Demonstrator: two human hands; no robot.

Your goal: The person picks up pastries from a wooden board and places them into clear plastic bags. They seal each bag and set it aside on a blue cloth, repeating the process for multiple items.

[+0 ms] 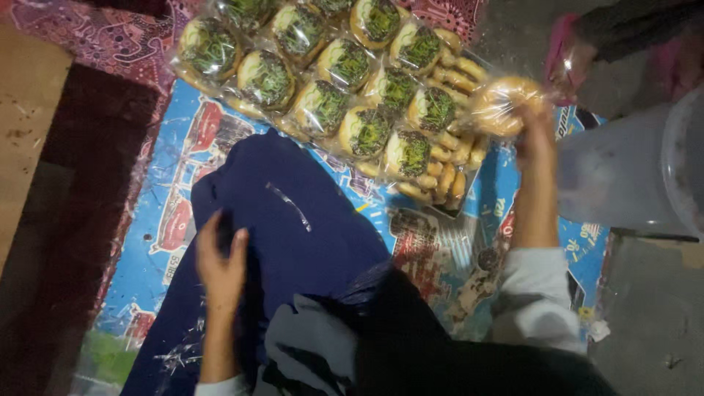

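My right hand (534, 136) is raised at the right and grips a clear-wrapped golden bun (500, 105) beside a big pile of wrapped pastries. My left hand (220, 260) rests on dark blue cloth (293, 220) covering my knee, fingers slightly spread, holding nothing. The tray of pastries (345, 81) holds several round buns topped with green and brown sprinkles, each in clear wrap, plus plain golden rolls (455, 154) along its right edge.
A blue printed mat (183, 169) lies on the floor under the pastries. A large translucent plastic tub (623, 176) stands at the right. Another person's dark sleeve and pink cloth (623, 37) show at the top right. A brown board (22, 125) lies at the left.
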